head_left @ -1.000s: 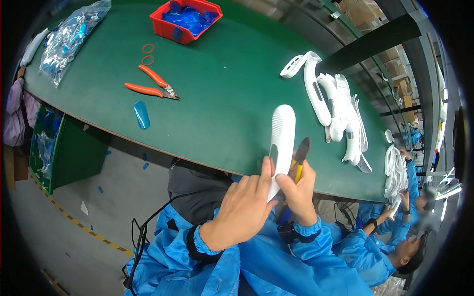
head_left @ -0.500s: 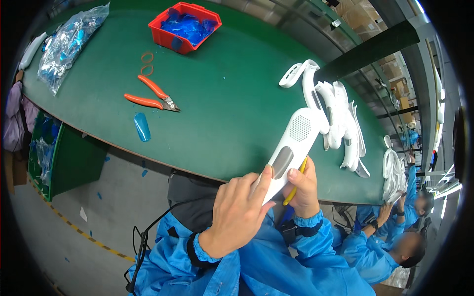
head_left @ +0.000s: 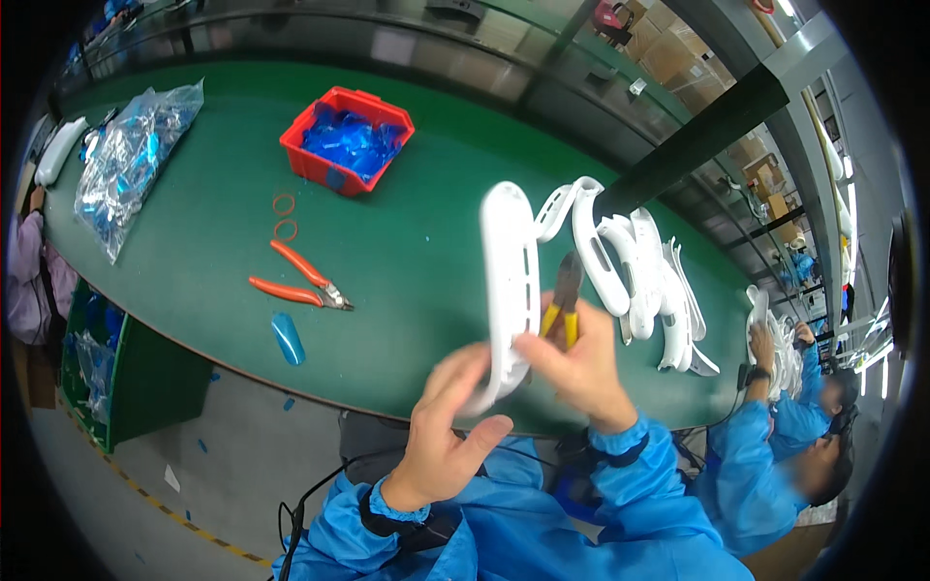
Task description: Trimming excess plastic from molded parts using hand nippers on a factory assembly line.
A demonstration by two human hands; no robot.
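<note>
A long white plastic housing [head_left: 508, 281] with a row of narrow slots along one edge stands nearly upright above the near edge of a green work table [head_left: 407, 252]. The left hand [head_left: 448, 431] grips its lower end, fingers curled around it. The right hand [head_left: 579, 366] sits just beside, touching the housing, and is closed on yellow-handled cutters [head_left: 562, 308] whose dark tip points upward next to the housing.

To the right on the table lies a pile of similar white curved housings [head_left: 635, 271]. Left of the hands lie orange-handled pliers [head_left: 298, 281], a small blue plastic piece [head_left: 288, 338] near the table edge, and two thin orange rings [head_left: 284, 217]. Farther back stands a red rectangular bin [head_left: 346, 139] filled with blue plastic parts. At the far left a clear plastic bag [head_left: 131, 165] holds more blue and clear pieces.

At the right edge, another person in a blue coat [head_left: 765, 465] handles white parts [head_left: 775, 339].
</note>
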